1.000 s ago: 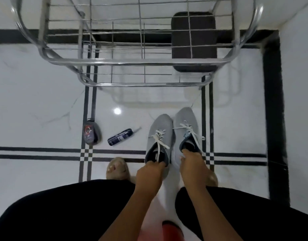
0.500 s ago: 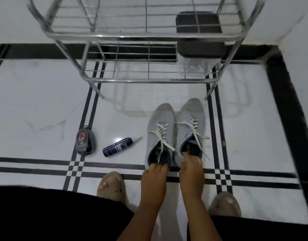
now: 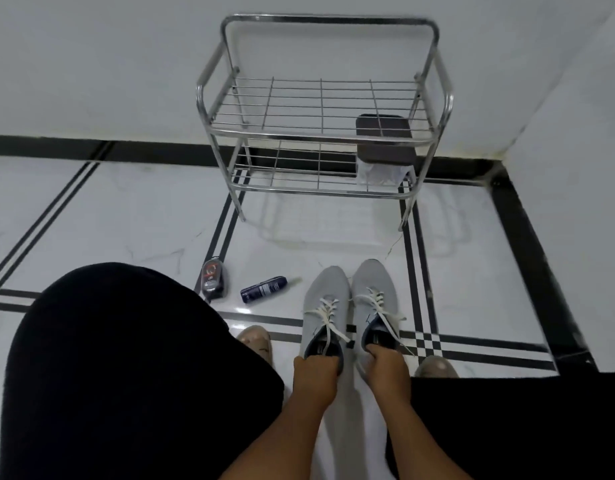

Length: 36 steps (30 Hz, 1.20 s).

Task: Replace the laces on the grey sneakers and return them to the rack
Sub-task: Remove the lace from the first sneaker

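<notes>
Left sneaker (image 3: 325,306) gripped at heel collar by left hand (image 3: 316,370); right sneaker (image 3: 373,296) likewise by right hand (image 3: 385,368). Both on floor, before rack (image 3: 325,133). Judged light, soft-walled; loose laces (image 3: 328,311) may snag.

Plain white walls (image 3: 91,64) meet in a corner at the right above a black skirting band (image 3: 160,152), while the glossy white marble floor (image 3: 126,220), crossed by 2-line black inlay stripes (image 3: 472,341), reflects soft overhead light.
</notes>
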### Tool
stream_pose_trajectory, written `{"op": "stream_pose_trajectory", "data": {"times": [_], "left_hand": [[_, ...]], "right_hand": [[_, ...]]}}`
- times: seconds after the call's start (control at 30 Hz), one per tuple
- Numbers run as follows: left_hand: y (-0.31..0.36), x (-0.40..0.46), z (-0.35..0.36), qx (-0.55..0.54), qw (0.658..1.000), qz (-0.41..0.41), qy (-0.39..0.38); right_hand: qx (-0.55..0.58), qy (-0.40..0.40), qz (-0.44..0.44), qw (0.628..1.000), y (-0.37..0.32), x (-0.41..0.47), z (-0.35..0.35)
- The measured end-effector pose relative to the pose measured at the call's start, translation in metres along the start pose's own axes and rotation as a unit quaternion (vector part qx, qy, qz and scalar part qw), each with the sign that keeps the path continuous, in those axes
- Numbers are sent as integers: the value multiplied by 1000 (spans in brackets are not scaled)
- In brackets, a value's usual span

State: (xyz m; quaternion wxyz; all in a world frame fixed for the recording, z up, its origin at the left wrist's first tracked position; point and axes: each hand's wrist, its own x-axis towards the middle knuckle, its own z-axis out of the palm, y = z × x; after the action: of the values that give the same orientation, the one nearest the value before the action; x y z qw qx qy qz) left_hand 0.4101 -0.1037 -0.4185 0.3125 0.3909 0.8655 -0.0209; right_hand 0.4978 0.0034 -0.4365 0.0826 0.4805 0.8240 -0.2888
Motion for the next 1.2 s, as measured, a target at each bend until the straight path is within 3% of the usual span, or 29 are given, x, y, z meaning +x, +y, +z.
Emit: {"op": "stream_pose_trajectory", "data": {"times": [0.07,0.2,0.33,0.4,0.53,0.67,0.87,1.0,1.1,1.2], "left_hand": [[-1,-3,1,-33,999,-16,-12],[-1,4,-9,-167,971,-150,81],[-14,19,-11,-281,923,-229,124],[-19,26,-7,-309,915,-230,120],[-23,38,5,-241,947,-183,108],[-28,43,10,-195,959,-169,117],[-25,39,12,-197,955,-157,156],[-27,38,15,-184,961,-154,141],[-28,38,18,-187,961,-157,128],[-28,38,20,-187,961,-154,135]], "right_hand": [[-7,-23,11,1000,1,-3,4],[9,-33,58,998,-5,-2,9],[14,127,33,991,-36,15,-5],[87,104,-11,991,-53,31,-8],[133,-55,-37,989,-69,51,5],[123,-83,-5,989,-67,54,24],[54,-58,-10,997,-77,56,25],[216,4,45,975,-87,59,13],[348,86,64,931,-102,76,-21],[446,99,46,889,-101,91,-47]]}}
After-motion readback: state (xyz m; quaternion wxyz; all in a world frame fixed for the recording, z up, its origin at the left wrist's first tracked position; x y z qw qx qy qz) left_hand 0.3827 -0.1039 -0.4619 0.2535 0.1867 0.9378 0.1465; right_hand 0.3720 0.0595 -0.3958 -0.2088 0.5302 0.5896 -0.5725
